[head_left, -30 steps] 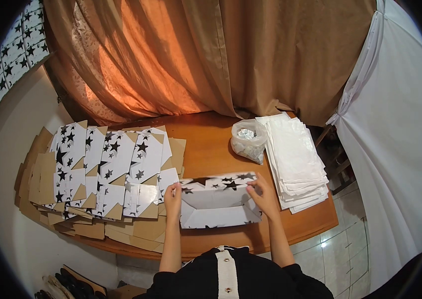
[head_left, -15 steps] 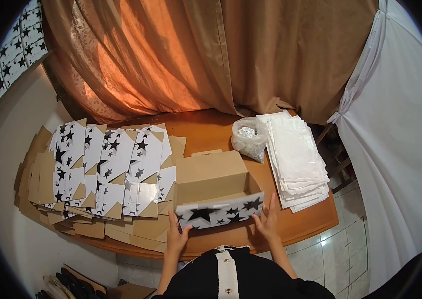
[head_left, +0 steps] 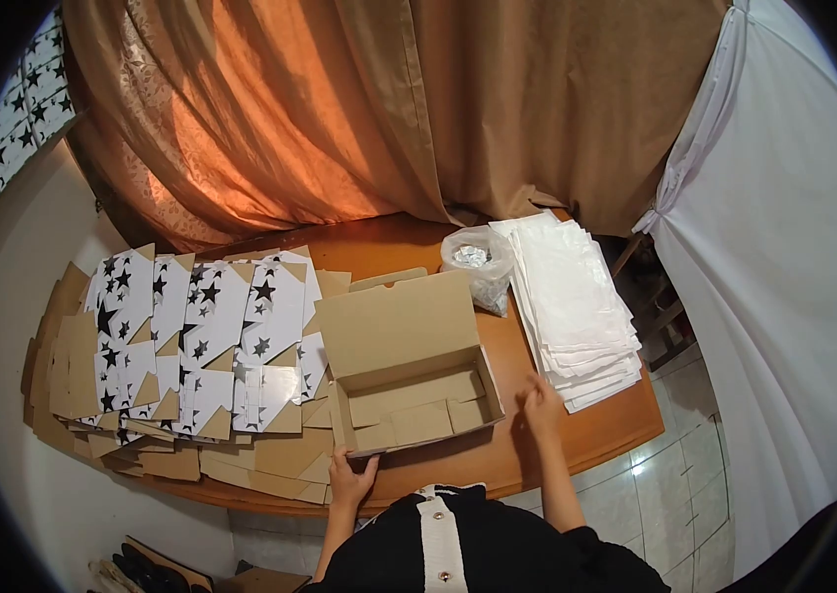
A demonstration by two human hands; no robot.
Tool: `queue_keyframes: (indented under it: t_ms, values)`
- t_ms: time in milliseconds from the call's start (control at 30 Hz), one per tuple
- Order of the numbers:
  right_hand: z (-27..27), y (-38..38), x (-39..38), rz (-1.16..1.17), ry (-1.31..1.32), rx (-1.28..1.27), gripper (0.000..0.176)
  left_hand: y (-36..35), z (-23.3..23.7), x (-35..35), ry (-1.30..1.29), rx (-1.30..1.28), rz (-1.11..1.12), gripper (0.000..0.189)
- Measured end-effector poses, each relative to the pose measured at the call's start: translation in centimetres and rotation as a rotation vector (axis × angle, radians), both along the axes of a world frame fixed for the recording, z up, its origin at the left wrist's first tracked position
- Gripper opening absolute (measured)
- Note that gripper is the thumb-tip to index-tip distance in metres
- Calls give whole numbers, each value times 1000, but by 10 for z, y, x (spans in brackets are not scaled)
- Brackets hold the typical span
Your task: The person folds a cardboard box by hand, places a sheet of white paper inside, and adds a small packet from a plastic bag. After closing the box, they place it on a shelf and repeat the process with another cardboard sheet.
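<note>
An open cardboard box (head_left: pixel 409 378) stands on the table with its lid raised at the back and its brown inside facing up. My left hand (head_left: pixel 350 480) grips the box at its front left corner, thumb along the front and fingers at the side. To the right of the box, apart from it, my right hand (head_left: pixel 541 407) hovers over the table with its fingers loosely bent and nothing in them. The stack of white paper sheets (head_left: pixel 577 306) lies just beyond that hand.
Flattened star-print cardboard boxes (head_left: pixel 211 346) overlap in piles on the left of the wooden table (head_left: pixel 596 435). A clear plastic bag (head_left: pixel 478 262) with small silvery contents stands behind the box. Curtains (head_left: pixel 339 119) hang along the back; a white cloth (head_left: pixel 764 247) hangs at right.
The box has tipped back down, so its inside now shows instead of its star-print front. My right hand has let go of it and moved up and right; my left hand stays at the corner.
</note>
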State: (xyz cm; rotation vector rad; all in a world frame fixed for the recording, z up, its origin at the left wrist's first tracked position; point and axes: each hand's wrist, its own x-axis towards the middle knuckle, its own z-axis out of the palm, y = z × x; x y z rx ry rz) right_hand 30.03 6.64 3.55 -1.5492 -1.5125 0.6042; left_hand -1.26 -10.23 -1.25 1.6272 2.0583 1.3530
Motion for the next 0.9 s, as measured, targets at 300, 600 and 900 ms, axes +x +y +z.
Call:
queue_keyframes:
  t_ms: [300, 600, 900]
  values:
    - [-32, 104, 45, -30, -544, 139, 37, 8, 14, 8, -449, -39, 225, 21]
    - [-22, 107, 33, -235, -264, -118, 22, 22, 40, 1, -484, -121, 77, 49]
    - [21, 91, 34, -231, -177, 289, 29, 32, 53, 16, -562, -225, -50, 60]
